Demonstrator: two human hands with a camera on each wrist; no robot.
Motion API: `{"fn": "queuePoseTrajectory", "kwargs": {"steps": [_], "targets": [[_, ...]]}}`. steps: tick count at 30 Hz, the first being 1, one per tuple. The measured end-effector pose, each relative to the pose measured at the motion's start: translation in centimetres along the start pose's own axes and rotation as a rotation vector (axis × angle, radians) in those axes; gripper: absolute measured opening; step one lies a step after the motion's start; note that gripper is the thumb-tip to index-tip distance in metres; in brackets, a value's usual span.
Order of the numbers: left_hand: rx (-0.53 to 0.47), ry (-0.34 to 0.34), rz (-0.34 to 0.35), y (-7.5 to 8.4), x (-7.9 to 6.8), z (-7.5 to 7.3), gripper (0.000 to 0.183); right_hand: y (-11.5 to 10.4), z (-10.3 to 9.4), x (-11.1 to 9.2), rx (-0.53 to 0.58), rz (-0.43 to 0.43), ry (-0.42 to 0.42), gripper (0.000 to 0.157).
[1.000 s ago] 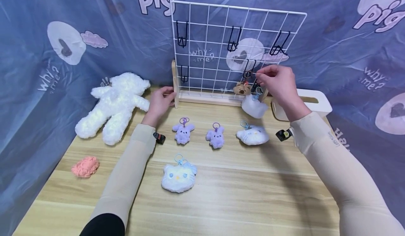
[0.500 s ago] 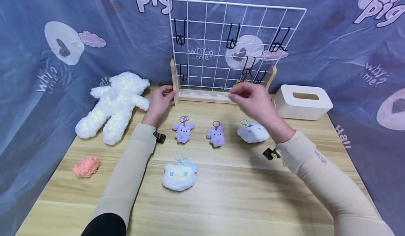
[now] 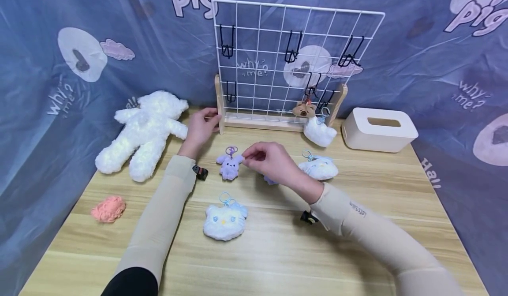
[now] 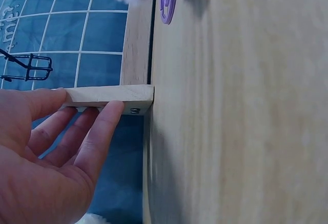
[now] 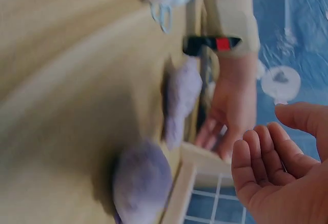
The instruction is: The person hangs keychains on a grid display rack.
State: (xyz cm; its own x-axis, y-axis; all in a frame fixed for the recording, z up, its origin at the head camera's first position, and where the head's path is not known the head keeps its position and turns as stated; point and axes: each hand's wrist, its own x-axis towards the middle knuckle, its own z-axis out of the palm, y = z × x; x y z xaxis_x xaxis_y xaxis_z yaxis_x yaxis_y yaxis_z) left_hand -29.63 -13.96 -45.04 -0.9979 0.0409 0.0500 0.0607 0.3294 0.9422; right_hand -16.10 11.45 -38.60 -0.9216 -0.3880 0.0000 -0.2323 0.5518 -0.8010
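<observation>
Blue printed cloth (image 3: 158,58) backs a wood-grain counter (image 3: 301,252) in the head view. At the counter's rear, the left hand (image 3: 200,128) holds a wooden upright (image 3: 219,106) of the wire rack (image 3: 274,69). Over the counter, the right hand (image 3: 271,159) has fingertips just beside one ear of the left purple plush (image 3: 229,168); whether they touch, I cannot tell. Beneath that hand, the second purple plush (image 3: 270,180) is mostly hidden. A white cat plush (image 3: 224,223) lies nearer the front.

From the left wrist, thumb and fingers lie on opposite sides of the upright, the gap between them filled by the wood.

From the right wrist, the right hand's fingers are loosely bent, thumb apart, nothing between; both purple plushes appear blurred on the counter.
</observation>
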Motion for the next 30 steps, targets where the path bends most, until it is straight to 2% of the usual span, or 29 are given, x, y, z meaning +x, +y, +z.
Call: {"fn": "queuePoseTrajectory", "kwargs": {"steps": [8,17,24,25,28,30], "targets": [[-0.006,0.001,-0.004,0.2,0.0,0.1,0.039,0.4,3.2,0.0,0.015,-0.005,-0.080,0.015],[-0.019,0.010,-0.002,0.3,-0.1,0.0,0.038,0.5,6.2,-0.5,-0.021,-0.003,-0.170,0.014],[-0.028,0.009,0.003,0.2,0.0,0.0,0.038,0.2,7.8,-0.8,-0.100,-0.020,-0.177,0.013],[-0.029,0.009,0.005,0.2,0.0,0.0,0.038,1.2,8.4,-0.6,-0.118,-0.041,-0.166,0.014],[-0.026,0.010,0.006,0.1,0.0,0.1,0.037,1.9,9.0,-0.6,-0.150,-0.060,-0.160,0.015],[-0.027,0.014,0.004,0.1,0.0,0.0,0.037,3.3,10.0,-0.1,-0.192,-0.084,-0.143,0.017]]}}
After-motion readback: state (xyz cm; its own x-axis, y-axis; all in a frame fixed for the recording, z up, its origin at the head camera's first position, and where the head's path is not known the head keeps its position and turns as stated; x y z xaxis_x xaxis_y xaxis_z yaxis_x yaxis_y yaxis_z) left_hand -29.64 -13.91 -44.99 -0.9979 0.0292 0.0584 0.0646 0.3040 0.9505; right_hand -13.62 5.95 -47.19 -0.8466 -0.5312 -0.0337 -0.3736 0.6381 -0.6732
